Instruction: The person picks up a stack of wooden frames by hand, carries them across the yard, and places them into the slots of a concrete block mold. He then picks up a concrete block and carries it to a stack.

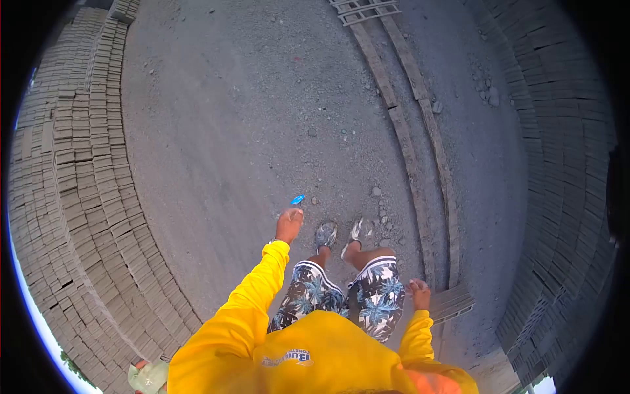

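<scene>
My left hand (289,224) is stretched forward in front of my body, its fingers closed around the lower end of a small blue object (298,199). What that object is cannot be made out. At my right side, my right hand (419,294) hangs beside my patterned shorts (378,299), close to a slatted wooden piece (453,303). Its fingers look curled, and whatever they hold, if anything, is too small to name. Below, my two shoes (326,234) stand on the grey dirt ground (216,144).
Tall stacks of grey bricks (85,171) line the left side, and more stacks (564,144) line the right. Two rows of wooden planks (408,148) run along the ground to a slatted frame (365,10). Part of another person (148,377) shows at the lower left.
</scene>
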A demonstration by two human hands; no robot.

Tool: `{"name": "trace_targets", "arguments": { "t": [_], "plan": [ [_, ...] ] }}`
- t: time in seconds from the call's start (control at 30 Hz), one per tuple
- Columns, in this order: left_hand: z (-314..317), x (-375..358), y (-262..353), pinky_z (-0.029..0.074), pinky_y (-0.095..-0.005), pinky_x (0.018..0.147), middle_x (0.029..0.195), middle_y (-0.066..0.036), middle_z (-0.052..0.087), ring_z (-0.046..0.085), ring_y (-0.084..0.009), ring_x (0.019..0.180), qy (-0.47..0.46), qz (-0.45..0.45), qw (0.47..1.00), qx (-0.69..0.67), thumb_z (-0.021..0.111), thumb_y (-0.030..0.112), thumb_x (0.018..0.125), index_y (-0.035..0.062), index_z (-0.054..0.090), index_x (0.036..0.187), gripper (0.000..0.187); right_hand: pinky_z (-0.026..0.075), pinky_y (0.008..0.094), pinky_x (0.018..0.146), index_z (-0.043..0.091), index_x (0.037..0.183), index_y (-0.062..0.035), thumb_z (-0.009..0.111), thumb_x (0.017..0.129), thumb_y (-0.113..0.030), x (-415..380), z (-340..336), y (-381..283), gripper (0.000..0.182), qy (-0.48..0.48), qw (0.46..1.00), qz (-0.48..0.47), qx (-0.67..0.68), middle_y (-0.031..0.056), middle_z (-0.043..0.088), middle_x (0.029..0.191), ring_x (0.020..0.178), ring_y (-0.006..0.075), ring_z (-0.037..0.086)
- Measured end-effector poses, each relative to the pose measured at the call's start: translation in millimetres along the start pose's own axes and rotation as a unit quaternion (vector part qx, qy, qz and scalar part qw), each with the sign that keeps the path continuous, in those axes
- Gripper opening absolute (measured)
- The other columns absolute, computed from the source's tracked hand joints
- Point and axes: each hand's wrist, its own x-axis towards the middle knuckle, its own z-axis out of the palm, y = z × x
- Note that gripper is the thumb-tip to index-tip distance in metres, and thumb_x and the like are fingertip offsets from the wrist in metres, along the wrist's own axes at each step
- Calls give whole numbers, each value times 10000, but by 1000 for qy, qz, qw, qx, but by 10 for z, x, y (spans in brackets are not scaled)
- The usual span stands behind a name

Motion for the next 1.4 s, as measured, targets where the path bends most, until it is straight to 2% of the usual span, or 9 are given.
{"name": "trace_targets", "arguments": {
  "t": [0.23,0.33,0.37,0.43,0.5,0.6,0.83,1.27,1.4],
  "plan": [
    [-562,798,1214,522,-306,637,965,-84,718,685,-158,774,36,-211,973,-91,579,295,971,32,627,1195,349,589,402,677,650,1153,39,701,879,-232,957,560,-1076,389,-94,984,126,-88,147,727,956,842,254,722],
    [-459,1780,2150,525,-308,660,1017,-97,720,692,-162,803,47,-201,973,-106,569,299,981,35,613,1217,358,566,432,776,696,1187,-131,662,890,-371,2186,722,-1351,383,-276,631,-291,-664,93,748,988,900,260,725],
    [-469,1866,2280,526,-307,667,1030,-102,720,693,-164,811,43,-223,969,-93,568,303,982,35,611,1218,360,541,391,828,736,1114,-251,619,874,-512,2827,909,-1359,373,-334,701,-131,-616,41,746,1018,947,265,715],
    [-329,2428,2932,523,-293,690,1040,-102,718,692,-161,848,17,-179,980,-83,574,310,985,29,601,1236,377,527,426,854,740,981,-46,719,821,-373,3712,1392,-2025,365,-119,891,62,-433,189,724,977,961,350,689],
    [-194,2927,3698,518,-281,720,1053,-100,714,684,-152,900,-3,-139,985,-100,578,314,990,25,596,1248,387,533,448,804,712,956,-2,720,822,-264,4075,1957,-3796,295,-41,959,-105,-258,233,709,948,919,405,680],
    [-177,3634,4575,525,-278,769,1078,-108,708,681,-157,941,-61,-101,987,-106,563,300,1005,27,596,1251,369,525,393,817,702,1010,15,678,863,-259,4338,2763,-6182,312,-93,956,-185,-208,213,720,931,904,343,702],
    [-320,5578,6057,541,-279,828,1106,-124,700,692,-180,960,-151,-26,985,-75,561,298,1014,-1,587,1246,380,518,420,876,718,1019,-55,703,844,-268,5730,4956,-8227,277,-73,944,-242,-213,198,714,1014,984,368,679],
    [-604,8405,6720,520,-252,797,921,-78,681,641,-108,927,-274,41,961,-6,642,186,974,-18,616,1181,292,433,475,891,588,1128,-60,759,747,-295,7482,7018,-8713,480,156,759,-244,-583,144,648,1092,1063,321,590],
    [-687,8644,6887,524,-276,835,1010,-122,697,655,-155,1005,-272,-6,961,-45,643,209,974,-18,616,1189,313,426,484,903,597,1132,-70,759,746,-295,7297,6945,-9138,475,158,829,-250,-474,148,651,1073,1052,334,593]
  ]
}}
